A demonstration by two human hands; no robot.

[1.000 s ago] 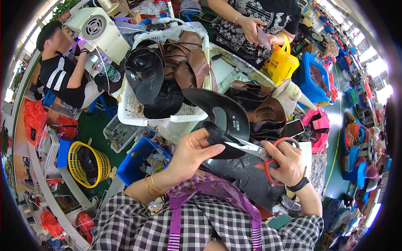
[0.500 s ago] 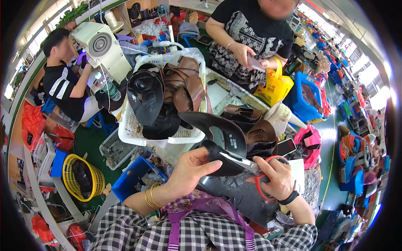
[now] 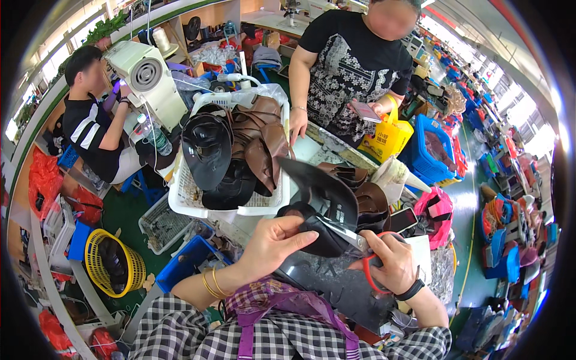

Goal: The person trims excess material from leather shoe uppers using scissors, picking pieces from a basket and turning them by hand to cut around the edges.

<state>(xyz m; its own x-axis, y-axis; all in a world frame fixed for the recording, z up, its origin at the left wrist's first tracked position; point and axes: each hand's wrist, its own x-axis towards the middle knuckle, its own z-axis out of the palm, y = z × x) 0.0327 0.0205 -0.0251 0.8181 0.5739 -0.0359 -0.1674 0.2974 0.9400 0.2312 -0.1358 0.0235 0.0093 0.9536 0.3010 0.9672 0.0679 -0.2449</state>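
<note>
My left hand (image 3: 273,243) grips a black leather shoe-upper piece (image 3: 321,201) from its left side, thumb on top. My right hand (image 3: 393,264) is closed through the red handles of a pair of scissors (image 3: 360,246), whose blades reach left onto the lower edge of the black piece. The piece hangs over a dark work surface (image 3: 336,288) in front of me. A black watch sits on my right wrist and gold bangles on my left.
A white basket (image 3: 231,207) of black and brown leather pieces stands just beyond my hands. Brown pieces (image 3: 366,198) and a phone (image 3: 403,219) lie to the right. A person in black (image 3: 354,66) stands opposite holding a phone; another sits at a sewing machine (image 3: 147,75) on the left.
The view has tilted so everything sits lower in the picture. Both hands stay on the black piece and the scissors, with the blades still at its lower edge.
</note>
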